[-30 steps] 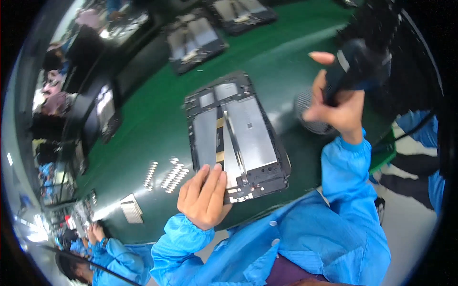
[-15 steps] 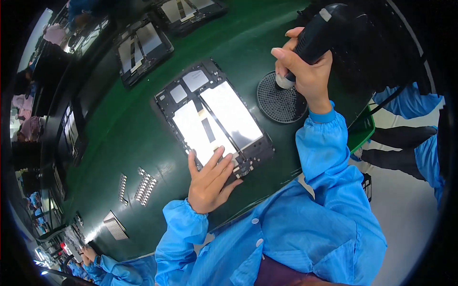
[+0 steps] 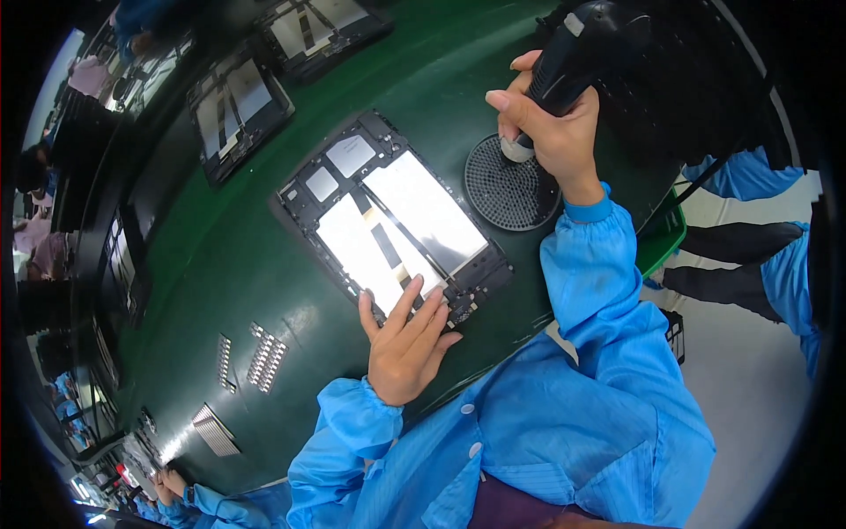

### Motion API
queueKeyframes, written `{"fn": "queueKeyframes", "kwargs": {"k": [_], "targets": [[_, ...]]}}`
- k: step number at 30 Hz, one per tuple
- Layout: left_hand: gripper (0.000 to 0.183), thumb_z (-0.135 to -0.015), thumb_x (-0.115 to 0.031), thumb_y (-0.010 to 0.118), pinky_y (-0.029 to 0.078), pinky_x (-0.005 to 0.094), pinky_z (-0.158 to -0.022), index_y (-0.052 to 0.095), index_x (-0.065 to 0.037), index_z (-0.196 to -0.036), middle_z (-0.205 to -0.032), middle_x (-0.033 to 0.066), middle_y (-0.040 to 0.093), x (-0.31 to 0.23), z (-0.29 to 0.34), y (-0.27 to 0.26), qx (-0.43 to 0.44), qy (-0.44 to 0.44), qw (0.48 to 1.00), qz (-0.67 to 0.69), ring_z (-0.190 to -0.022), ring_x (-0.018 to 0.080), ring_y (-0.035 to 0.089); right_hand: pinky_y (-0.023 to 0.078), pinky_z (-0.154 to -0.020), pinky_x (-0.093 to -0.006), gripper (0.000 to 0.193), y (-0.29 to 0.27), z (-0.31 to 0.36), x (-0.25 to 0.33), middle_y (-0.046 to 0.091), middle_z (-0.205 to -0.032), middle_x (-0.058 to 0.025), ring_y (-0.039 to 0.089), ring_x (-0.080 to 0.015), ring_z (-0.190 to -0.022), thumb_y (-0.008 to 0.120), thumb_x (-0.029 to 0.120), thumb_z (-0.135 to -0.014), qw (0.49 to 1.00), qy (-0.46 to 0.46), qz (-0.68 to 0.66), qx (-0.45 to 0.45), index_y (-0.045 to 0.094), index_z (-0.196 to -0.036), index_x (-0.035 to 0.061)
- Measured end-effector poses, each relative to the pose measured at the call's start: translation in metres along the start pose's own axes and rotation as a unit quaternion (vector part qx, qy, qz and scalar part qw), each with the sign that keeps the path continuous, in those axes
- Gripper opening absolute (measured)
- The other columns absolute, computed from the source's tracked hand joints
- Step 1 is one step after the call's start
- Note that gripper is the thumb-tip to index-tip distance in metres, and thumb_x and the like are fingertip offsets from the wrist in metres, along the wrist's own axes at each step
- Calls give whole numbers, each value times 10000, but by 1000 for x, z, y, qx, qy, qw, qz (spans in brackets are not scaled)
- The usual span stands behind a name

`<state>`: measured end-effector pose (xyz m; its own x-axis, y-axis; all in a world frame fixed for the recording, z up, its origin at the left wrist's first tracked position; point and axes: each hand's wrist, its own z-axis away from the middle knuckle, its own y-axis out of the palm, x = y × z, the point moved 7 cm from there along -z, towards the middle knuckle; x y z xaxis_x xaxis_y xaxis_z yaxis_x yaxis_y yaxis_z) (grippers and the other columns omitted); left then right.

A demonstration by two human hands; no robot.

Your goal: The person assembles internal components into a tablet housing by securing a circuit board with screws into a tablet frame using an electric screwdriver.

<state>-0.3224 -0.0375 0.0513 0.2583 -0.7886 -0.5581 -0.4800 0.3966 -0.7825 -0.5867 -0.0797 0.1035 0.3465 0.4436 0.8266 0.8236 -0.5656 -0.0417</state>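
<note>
Tablet (image 3: 427,207) touched by splayed left hand (image 3: 405,357) (nothing gripped); to its right, black tool (image 3: 568,63) clasped by curled right hand (image 3: 564,137).

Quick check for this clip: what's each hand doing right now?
Left hand: open, resting on the near end of the opened flat device.
Right hand: closed, holding a dark handheld tool.

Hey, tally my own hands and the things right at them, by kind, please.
Hands: 2, left hand and right hand
Opened flat device, under the left fingers: 1
Black handheld tool, in the right hand: 1
Round perforated disc, near the right hand: 1
Total: 5
</note>
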Motion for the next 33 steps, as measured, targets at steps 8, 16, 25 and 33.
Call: {"fn": "queueKeyframes", "kwargs": {"k": [8, 16, 25, 33], "targets": [[268, -686, 15, 693, 238, 611, -990, 646, -29, -946, -1014, 108, 648, -6, -3, -2, -14, 85, 992, 94, -1045, 270, 596, 454, -483, -226, 249, -4, -2, -13, 588, -587, -33, 567, -106, -479, 742, 82, -732, 999, 14, -38, -19, 584, -918, 31], [165, -741, 40, 654, 473, 350, -837, 654, -6, -899, -905, 131, 663, 56, 0, -56, -226, -186, 953, 85, -883, 260, 638, 452, -516, -250, 314, -17, 4, 2, 570, -626, -26, 548, -108, -507, 678, 26, -758, 996, 11, -75, -44, 559, -1048, 34], [157, -778, -35, 690, 475, 194, -576, 641, 75, -878, -786, 87, 655, 118, -9, -53, -211, -355, 816, 405, -630, 93, 597, 446, -519, -223, 290, 79, 0, 42, 580, -618, -22, 559, -112, -506, 701, 57, -755, 980, 15, -186, 67, 568, -1010, 28], [133, -763, -68, 713, 417, 194, -549, 665, 35, -832, -736, 24, 590, 136, -21, -41, -213, -285, 879, 317, -613, 56, 526, 445, -485, -230, 327, 149, 3, 61, 571, -615, -44, 551, -113, -485, 672, 8, -757, 961, -12, -230, 152, 517, -1044, -10]]}}
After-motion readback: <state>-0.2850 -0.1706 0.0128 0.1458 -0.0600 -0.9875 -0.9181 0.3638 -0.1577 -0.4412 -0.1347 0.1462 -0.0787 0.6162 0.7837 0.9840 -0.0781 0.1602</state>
